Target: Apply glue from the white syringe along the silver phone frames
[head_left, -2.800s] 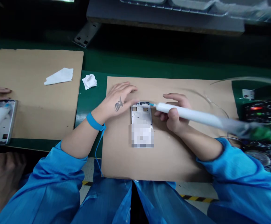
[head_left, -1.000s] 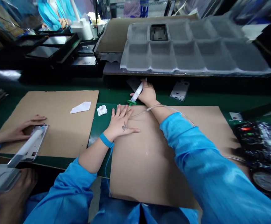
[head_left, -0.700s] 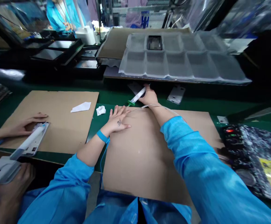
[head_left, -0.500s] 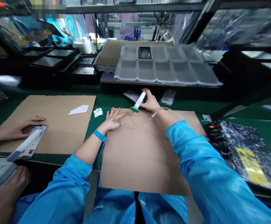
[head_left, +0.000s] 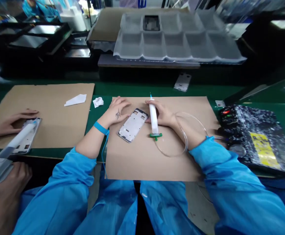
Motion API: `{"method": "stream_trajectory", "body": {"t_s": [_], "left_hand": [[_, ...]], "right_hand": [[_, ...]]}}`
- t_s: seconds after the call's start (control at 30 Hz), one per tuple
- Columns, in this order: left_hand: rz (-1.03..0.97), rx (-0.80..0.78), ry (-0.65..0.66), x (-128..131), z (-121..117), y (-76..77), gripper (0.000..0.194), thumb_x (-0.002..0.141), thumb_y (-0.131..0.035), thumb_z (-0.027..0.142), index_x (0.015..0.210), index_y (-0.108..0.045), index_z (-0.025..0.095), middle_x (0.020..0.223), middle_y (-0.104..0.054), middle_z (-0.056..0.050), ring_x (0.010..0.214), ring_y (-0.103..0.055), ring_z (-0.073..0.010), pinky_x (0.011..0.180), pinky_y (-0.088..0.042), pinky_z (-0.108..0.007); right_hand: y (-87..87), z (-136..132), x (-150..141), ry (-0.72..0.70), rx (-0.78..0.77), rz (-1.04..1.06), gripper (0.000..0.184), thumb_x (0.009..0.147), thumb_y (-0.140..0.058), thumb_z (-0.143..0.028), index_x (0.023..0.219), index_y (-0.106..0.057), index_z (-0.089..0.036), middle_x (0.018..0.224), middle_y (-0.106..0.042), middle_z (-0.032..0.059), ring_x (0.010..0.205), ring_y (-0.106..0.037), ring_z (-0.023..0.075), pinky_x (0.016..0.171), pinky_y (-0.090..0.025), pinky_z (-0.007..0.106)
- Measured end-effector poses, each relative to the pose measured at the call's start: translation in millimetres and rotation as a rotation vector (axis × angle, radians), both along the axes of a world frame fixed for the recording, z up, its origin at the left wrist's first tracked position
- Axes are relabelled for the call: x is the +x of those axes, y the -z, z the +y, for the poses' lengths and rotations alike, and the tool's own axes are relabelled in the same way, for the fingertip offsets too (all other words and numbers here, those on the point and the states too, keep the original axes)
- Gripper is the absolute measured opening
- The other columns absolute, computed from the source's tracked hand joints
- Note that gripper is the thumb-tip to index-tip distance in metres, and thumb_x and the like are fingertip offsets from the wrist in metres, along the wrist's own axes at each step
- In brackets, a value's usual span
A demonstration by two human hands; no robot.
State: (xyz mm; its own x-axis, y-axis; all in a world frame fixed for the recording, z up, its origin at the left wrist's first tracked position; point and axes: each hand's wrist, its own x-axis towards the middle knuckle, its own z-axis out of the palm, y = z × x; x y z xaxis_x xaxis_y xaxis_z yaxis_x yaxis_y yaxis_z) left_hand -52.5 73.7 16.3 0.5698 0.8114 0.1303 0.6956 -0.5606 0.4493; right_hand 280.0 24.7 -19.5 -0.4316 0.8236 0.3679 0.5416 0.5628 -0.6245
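A silvery phone frame [head_left: 133, 125] lies slanted on the brown cardboard sheet [head_left: 142, 163] before me. At its upper left is my left hand [head_left: 116, 111], fingers apart and thumb close to the frame's edge; whether it touches is unclear. My right hand [head_left: 162, 113] grips a white dispensing syringe [head_left: 153, 118], its thin blue-based needle pointing away from me. The green cap [head_left: 155, 135] is at the near end, with a clear tube [head_left: 185, 143] running from it. The right fingertips are at the frame's right side, and some fingers are hidden behind the syringe.
A black speckled box [head_left: 240, 137] with a red light stands at the right. Another phone frame [head_left: 182, 82] lies behind the cardboard, below a clear compartment tray [head_left: 176, 45]. At left, a co-worker's hands work on a phone frame [head_left: 26, 138] over a second cardboard sheet [head_left: 56, 130].
My right hand has come back toward me from under the shelf, bringing a phone frame onto the cardboard. The syringe has turned so its needle points away. The view has tilted downward.
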Motion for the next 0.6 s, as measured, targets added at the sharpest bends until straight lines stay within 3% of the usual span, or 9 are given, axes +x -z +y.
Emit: {"method": "stream_trajectory", "body": {"t_s": [0.13, 0.23, 0.33, 0.4, 0.5, 0.6], "left_hand": [[-0.03, -0.015, 0.199, 1.6, -1.4, 0.0, 0.077, 0.094, -0.075, 0.055, 0.16, -0.062, 0.018, 0.169, -0.058, -0.017, 0.166, -0.045, -0.0369, 0.142, -0.035, -0.057], [-0.077, -0.008, 0.226, 5.1, -4.9, -0.1, 0.053, 0.102, -0.06, 0.044, 0.148, -0.07, 0.019, 0.161, -0.067, -0.015, 0.158, -0.056, -0.032, 0.14, -0.039, -0.054], [-0.123, -0.05, 0.218, 12.9, -12.1, -0.4, 0.041, 0.109, -0.048, 0.04, 0.135, -0.074, 0.023, 0.156, -0.071, -0.012, 0.158, -0.056, -0.0289, 0.141, -0.038, -0.055], [-0.131, -0.083, 0.226, 18.5, -15.8, -0.1, 0.044, 0.107, -0.059, 0.054, 0.135, -0.071, 0.023, 0.158, -0.068, -0.013, 0.162, -0.052, -0.0332, 0.14, -0.038, -0.059], [-0.088, -0.103, 0.258, 24.8, -16.8, 1.9, 0.077, 0.082, -0.087, 0.08, 0.129, -0.071, 0.022, 0.165, -0.06, -0.019, 0.169, -0.038, -0.0449, 0.142, -0.029, -0.068], [-0.065, -0.113, 0.259, 28.7, -16.3, 4.5, 0.082, 0.071, -0.09, 0.09, 0.114, -0.07, 0.022, 0.167, -0.057, -0.02, 0.172, -0.033, -0.0481, 0.143, -0.024, -0.069]], "right_hand": [[3.2, -0.9, -1.7, 0.07, -0.04, -0.021, 0.087, 0.078, -0.09, -0.072, 0.146, -0.061, -0.027, 0.15, -0.073, 0.0183, 0.141, -0.068, 0.0433, 0.126, -0.052, 0.067], [0.8, -5.6, -0.1, 0.067, -0.049, -0.01, 0.087, 0.08, -0.088, -0.076, 0.147, -0.06, -0.028, 0.143, -0.076, 0.0165, 0.137, -0.07, 0.0424, 0.123, -0.054, 0.066], [0.6, -12.3, 0.0, 0.095, -0.063, 0.174, 0.092, 0.081, -0.087, -0.08, 0.152, -0.056, -0.03, 0.125, -0.078, 0.0126, 0.113, -0.077, 0.0352, 0.106, -0.065, 0.057], [1.1, -17.5, -1.5, 0.094, -0.097, 0.375, 0.094, 0.083, -0.083, -0.086, 0.153, -0.055, -0.03, 0.109, -0.078, 0.0073, 0.093, -0.078, 0.0284, 0.089, -0.069, 0.048], [-1.5, -26.0, -5.6, 0.054, -0.263, 0.593, 0.088, 0.087, -0.071, -0.095, 0.145, -0.062, -0.03, 0.082, -0.073, 0.0, 0.066, -0.073, 0.0217, 0.06, -0.064, 0.037], [-8.6, -34.7, -10.6, 0.095, -0.404, 0.676, 0.073, 0.09, -0.069, -0.094, 0.126, -0.073, -0.03, 0.07, -0.069, -0.0013, 0.054, -0.067, 0.0197, 0.047, -0.057, 0.033]]}}
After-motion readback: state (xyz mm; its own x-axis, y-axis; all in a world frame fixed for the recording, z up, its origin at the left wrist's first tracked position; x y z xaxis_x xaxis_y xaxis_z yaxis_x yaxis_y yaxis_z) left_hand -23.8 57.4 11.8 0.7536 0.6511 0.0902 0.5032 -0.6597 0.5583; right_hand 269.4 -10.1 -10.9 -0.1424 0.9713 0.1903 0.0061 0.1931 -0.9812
